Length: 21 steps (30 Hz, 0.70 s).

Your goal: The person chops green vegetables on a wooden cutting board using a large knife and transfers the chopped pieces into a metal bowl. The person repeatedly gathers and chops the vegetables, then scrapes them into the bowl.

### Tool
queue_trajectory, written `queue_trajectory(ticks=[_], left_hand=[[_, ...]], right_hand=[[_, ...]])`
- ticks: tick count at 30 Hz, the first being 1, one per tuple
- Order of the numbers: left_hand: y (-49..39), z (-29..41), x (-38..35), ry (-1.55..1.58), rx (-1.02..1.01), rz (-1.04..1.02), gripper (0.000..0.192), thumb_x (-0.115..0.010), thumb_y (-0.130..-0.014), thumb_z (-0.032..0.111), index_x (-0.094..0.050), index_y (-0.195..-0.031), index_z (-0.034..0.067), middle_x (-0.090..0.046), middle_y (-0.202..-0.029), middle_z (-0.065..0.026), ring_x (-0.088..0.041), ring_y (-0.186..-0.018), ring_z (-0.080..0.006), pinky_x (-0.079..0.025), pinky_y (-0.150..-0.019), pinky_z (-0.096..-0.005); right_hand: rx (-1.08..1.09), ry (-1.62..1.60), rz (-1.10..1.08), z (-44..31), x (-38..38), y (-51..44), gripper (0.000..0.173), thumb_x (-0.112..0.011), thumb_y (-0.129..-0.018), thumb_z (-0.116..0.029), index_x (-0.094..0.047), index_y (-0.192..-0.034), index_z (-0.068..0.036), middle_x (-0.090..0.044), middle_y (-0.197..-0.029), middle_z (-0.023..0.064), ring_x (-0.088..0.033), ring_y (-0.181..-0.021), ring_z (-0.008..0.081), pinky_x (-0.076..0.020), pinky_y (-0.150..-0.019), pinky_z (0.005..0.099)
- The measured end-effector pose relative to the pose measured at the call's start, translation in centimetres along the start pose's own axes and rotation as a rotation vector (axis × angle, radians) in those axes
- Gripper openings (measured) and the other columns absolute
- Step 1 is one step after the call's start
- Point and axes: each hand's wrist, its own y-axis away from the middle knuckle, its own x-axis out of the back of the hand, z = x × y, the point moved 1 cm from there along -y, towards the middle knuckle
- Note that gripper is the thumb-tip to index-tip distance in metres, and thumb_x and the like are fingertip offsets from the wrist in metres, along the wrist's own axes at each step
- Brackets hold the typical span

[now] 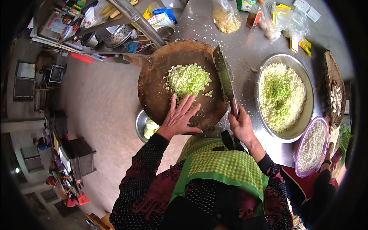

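A pile of finely chopped cabbage (188, 79) lies on a thick round wooden chopping block (155, 95). My left hand (182, 115) is spread over the near part of the block, its fingertips at the pile's near edge, holding nothing. My right hand (241, 123) grips the handle of a cleaver (224, 76), whose broad blade stands on edge along the block's right side. To the right, a large metal basin (309, 120) holds pale chopped vegetable with greener bits (277, 90) on top. Below the block's left edge, a metal bowl (139, 126) holds cabbage pieces (150, 128), partly hidden.
A purple-rimmed basket (297, 172) with pale grains and a woven tray (327, 66) with white pieces stand at right, near another person's arm (325, 172). Plastic bags (227, 18) and a bottle (254, 17) stand behind. A metal rack (138, 17) stands at upper left.
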Motion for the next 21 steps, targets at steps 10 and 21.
queue_trajectory(ticks=[10,21], left_hand=[[-8.2,-1.3,1.3,-0.29,0.146,0.334,0.069,-0.057,-0.085,0.054,-0.042,-0.141,0.017,-0.027,-0.153,-0.011,-0.025,-0.142,-0.0274,-0.006,-0.111,-0.0653],[-8.4,-1.6,2.0,-0.211,0.28,0.433,0.034,-0.057,-0.09,0.028,-0.06,-0.122,0.018,-0.047,-0.142,-0.0025,-0.035,-0.137,-0.0205,-0.007,-0.112,-0.0622]], right_hand=[[0.037,0.064,0.038,0.1,-0.4,0.5,0.035,-0.058,-0.089,-0.016,-0.046,-0.118,0.0,-0.062,-0.092,0.0285,-0.062,-0.088,0.0445,-0.0496,-0.074,0.0445],[-0.175,-0.137,-0.106,0.4,0.8,-0.2,0.048,-0.058,-0.09,-0.013,-0.038,-0.132,0.0,-0.063,-0.087,0.0153,-0.065,-0.067,0.0235,-0.0511,-0.06,0.0339]])
